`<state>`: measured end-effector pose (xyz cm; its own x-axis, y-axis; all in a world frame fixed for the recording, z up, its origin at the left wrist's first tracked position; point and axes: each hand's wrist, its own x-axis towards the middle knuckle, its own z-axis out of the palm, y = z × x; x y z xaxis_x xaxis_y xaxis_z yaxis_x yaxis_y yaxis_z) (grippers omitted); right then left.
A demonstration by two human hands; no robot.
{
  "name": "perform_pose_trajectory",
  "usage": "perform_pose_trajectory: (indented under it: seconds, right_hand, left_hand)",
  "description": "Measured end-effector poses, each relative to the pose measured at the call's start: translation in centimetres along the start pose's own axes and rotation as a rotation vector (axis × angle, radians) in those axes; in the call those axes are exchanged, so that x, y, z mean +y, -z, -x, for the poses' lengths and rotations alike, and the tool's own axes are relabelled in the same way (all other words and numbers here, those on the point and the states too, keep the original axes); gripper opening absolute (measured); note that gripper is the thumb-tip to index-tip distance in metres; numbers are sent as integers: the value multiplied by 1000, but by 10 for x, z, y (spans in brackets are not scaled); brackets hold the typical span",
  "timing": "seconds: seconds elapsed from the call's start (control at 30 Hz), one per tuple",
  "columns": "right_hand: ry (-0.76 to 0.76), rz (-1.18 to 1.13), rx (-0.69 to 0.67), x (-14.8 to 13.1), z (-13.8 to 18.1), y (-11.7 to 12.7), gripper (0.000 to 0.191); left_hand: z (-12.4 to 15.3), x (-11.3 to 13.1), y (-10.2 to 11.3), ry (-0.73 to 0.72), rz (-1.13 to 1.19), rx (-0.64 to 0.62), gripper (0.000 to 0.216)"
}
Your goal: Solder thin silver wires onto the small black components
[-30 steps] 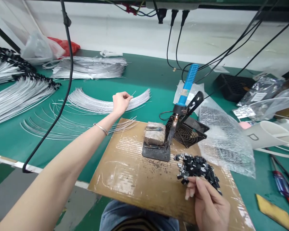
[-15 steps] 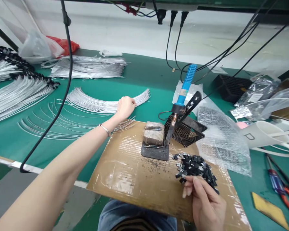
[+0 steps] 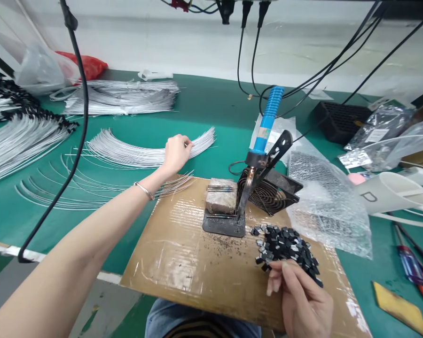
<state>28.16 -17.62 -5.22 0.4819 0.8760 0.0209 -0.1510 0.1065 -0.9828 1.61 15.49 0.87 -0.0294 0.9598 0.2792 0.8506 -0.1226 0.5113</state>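
My left hand (image 3: 175, 152) reaches out over the green bench to a fan of thin silver wires (image 3: 134, 152), its fingers curled and pinched on the wire ends. My right hand (image 3: 301, 300) rests on the taped cardboard sheet (image 3: 197, 263) at the near edge of a heap of small black parts (image 3: 285, 246), fingers bent together at the heap; whether they hold a part is hidden. A blue-handled soldering iron (image 3: 266, 126) stands in its stand (image 3: 225, 220) with a brown sponge block (image 3: 221, 197).
More silver wire bundles (image 3: 123, 96) lie at the back and far left. A black cable (image 3: 74, 141) hangs down on the left. A small fan (image 3: 271, 192), bubble wrap (image 3: 324, 202), a white cup (image 3: 391, 195), foil bags and screwdrivers (image 3: 414, 272) crowd the right.
My left hand dropped from holding a wire end up in the air onto the wire fan and now pinches there. The right hand stayed at the black heap; the view shifted slightly.
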Motion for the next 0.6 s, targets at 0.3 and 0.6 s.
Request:
perform_pose_trajectory:
  seconds: [0.3, 0.6]
  right_hand:
    - [12, 3, 2, 0, 1, 1, 17]
    - [54, 110, -35, -13, 14, -19, 17]
  left_hand:
    - [53, 33, 68, -48, 380, 85, 13]
    - [180, 39, 130, -123, 295, -316, 19]
